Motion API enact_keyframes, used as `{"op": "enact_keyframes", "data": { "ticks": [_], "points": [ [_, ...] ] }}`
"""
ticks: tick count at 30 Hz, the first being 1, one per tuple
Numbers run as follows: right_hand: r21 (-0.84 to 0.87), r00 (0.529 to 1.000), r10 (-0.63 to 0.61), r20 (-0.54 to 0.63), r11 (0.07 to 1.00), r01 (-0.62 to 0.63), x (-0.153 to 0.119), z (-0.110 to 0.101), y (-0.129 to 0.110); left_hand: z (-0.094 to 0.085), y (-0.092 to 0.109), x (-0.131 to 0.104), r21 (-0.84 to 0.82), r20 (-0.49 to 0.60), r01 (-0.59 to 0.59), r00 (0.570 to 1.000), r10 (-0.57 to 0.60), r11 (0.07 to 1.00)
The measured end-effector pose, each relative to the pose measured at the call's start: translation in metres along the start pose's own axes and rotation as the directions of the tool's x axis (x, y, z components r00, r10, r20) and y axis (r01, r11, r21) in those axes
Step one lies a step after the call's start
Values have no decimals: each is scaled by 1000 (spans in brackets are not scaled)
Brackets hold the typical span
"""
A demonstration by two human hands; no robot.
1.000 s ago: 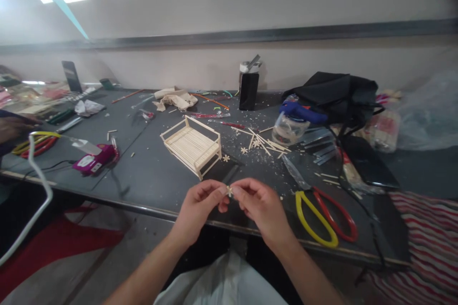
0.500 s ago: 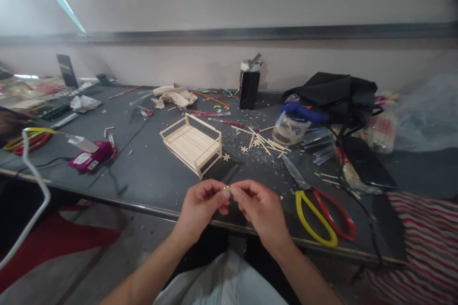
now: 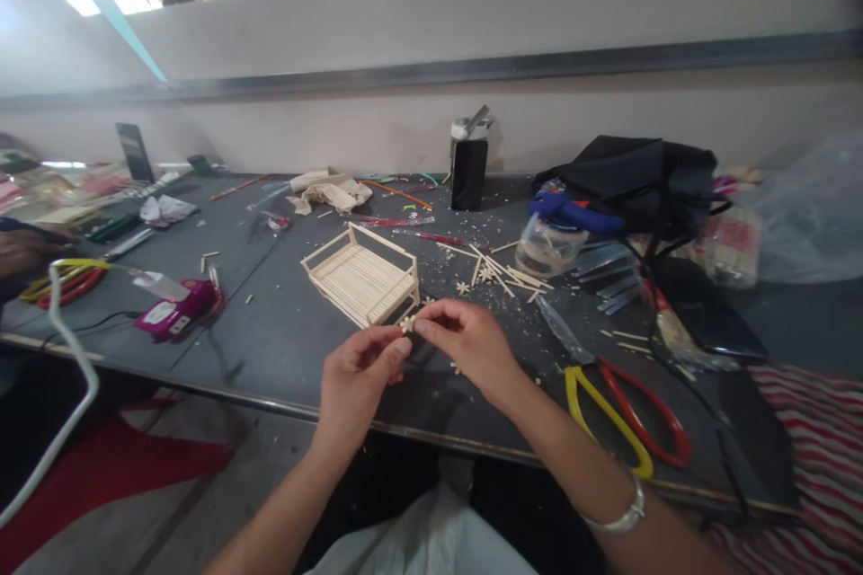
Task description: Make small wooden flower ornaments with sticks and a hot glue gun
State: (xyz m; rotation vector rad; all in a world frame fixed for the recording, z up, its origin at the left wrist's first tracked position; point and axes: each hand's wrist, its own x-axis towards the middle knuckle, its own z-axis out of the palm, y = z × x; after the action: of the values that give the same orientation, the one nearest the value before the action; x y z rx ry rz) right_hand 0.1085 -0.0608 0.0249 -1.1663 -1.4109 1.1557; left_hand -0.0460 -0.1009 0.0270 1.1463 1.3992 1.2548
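A small pale wooden flower (image 3: 407, 323) made of stick pieces is pinched between the fingertips of both my hands, close to the table's front part. My left hand (image 3: 360, 373) has thumb and forefinger closed at its lower left side. From the right, my right hand (image 3: 472, 346) grips its edge, partly covering it. Just beyond stands a miniature bed frame (image 3: 360, 274) built of thin sticks, with raised ends. Several similar flowers, one a loose wooden flower (image 3: 462, 287), lie to its right beside a heap of sticks (image 3: 502, 269).
Scissors (image 3: 593, 364) with yellow and red handles lie at the right. Behind them are a blue glue gun (image 3: 573, 214), a plastic tub (image 3: 549, 252) and a black bag (image 3: 634, 166). A purple power strip (image 3: 176, 310) and a co-worker's hand (image 3: 31, 252) are at the left.
Both hands have moved up and slightly left, toward the bed frame. The wooden flower shows more plainly between the fingertips, and the right wrist's bracelet has come into view.
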Motion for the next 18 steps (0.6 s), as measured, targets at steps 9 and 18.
{"op": "enact_keyframes", "data": {
  "ticks": [9, 18],
  "points": [
    [-112, 984, -167, -59, 981, 160, 33, 16, 13, -27, -17, 25, 572, -59, -444, 817, 574, 690],
    [-177, 976, -219, -12, 961, 213, 37, 23, 13, -24, -24, 37, 588, -28, -460, 811, 585, 665]
  ]
}}
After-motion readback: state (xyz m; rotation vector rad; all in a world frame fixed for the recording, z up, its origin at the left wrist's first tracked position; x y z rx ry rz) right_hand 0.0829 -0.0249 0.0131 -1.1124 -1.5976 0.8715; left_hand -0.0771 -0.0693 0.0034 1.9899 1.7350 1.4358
